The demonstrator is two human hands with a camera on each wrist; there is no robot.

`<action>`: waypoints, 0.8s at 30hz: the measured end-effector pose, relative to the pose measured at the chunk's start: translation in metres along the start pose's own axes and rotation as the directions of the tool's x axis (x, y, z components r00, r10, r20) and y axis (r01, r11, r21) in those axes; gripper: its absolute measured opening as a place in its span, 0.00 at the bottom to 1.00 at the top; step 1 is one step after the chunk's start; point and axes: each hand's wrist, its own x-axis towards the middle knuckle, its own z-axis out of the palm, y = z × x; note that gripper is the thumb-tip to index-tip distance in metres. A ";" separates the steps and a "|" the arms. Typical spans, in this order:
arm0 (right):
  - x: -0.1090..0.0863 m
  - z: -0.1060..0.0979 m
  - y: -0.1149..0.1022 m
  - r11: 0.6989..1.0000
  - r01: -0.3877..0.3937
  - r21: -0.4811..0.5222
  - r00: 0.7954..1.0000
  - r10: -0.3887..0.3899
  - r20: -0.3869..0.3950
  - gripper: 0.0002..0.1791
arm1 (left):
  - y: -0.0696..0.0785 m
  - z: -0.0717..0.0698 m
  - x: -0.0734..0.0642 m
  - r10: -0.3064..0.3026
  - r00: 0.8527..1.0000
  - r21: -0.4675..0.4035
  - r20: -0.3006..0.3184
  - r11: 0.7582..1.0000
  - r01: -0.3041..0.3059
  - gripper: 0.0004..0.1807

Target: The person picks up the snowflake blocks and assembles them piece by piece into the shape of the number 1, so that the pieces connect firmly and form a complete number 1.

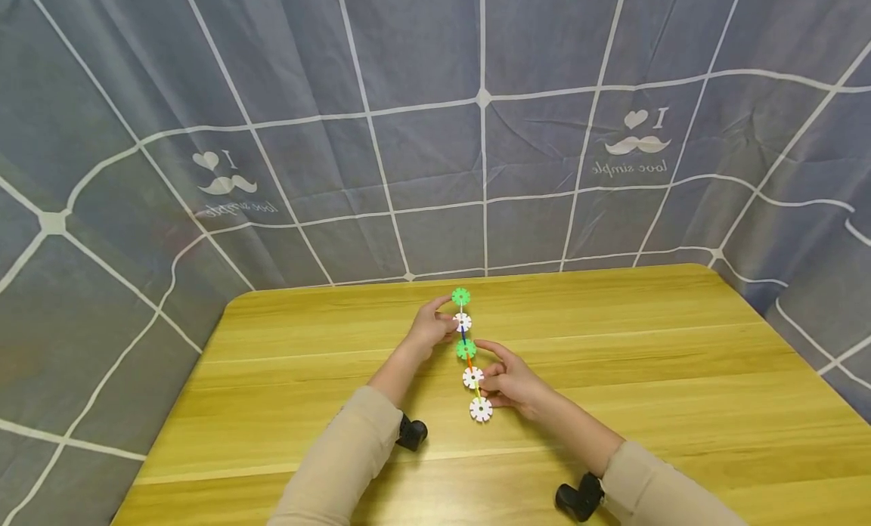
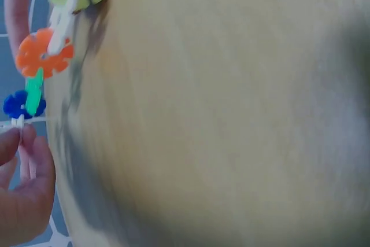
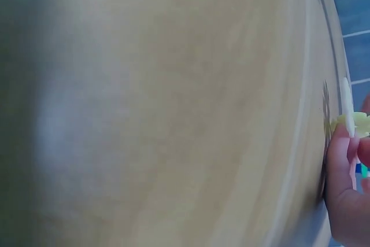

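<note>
A chain of notched plastic snowflake discs runs away from me above the table in the head view. Its far end is a green disc; a white disc forms the near end. My left hand pinches the far part from the left, at a white disc beside the blue disc. From the right, my right hand holds the near part around the yellow disc, its index finger reaching toward the middle green disc. An orange disc sits between the hands. Fingers partly hide the joints.
The wooden table spreads around both hands. A grey curtain with white lines hangs behind it and along the sides. Black wrist devices sit at both sleeves.
</note>
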 end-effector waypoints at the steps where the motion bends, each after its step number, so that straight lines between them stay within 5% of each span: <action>1: 0.001 0.001 0.000 1.000 -0.003 -0.008 1.000 0.003 -0.010 0.39 | -0.001 0.001 0.000 0.009 1.000 0.002 -0.015 1.000 -0.009 0.30; 7: 0.006 0.003 -0.001 0.998 -0.027 -0.052 1.000 0.026 -0.017 0.39 | -0.022 0.003 0.011 0.054 0.995 0.061 -0.080 0.997 -0.049 0.28; 12: 0.006 0.001 -0.002 0.997 -0.041 -0.069 0.999 0.039 -0.026 0.39 | -0.096 -0.006 0.071 0.208 0.976 0.099 -0.058 0.974 -0.202 0.26; 15: 0.005 0.000 -0.003 0.997 -0.036 -0.070 0.999 0.034 -0.032 0.39 | -0.108 -0.008 0.084 0.229 0.971 0.118 -0.064 0.968 -0.221 0.24; 18: 0.003 -0.003 -0.003 0.997 -0.024 -0.069 1.000 0.022 -0.021 0.38 | -0.062 -0.007 0.043 0.156 0.983 0.166 -0.093 0.976 -0.139 0.22; 20: 0.002 -0.006 -0.003 0.997 -0.012 -0.076 1.000 0.011 -0.018 0.36 | -0.039 -0.011 0.019 0.175 0.979 0.187 -0.101 0.970 -0.154 0.20; 22: -0.001 -0.013 -0.004 0.994 0.008 -0.111 1.000 -0.009 -0.012 0.32 | -0.017 -0.018 -0.003 0.178 0.980 0.253 -0.088 0.956 -0.151 0.19; 24: -0.006 -0.025 -0.006 0.983 0.054 -0.175 0.998 -0.055 -0.001 0.28 | -0.014 -0.033 -0.010 0.248 0.968 0.353 -0.045 0.910 -0.217 0.18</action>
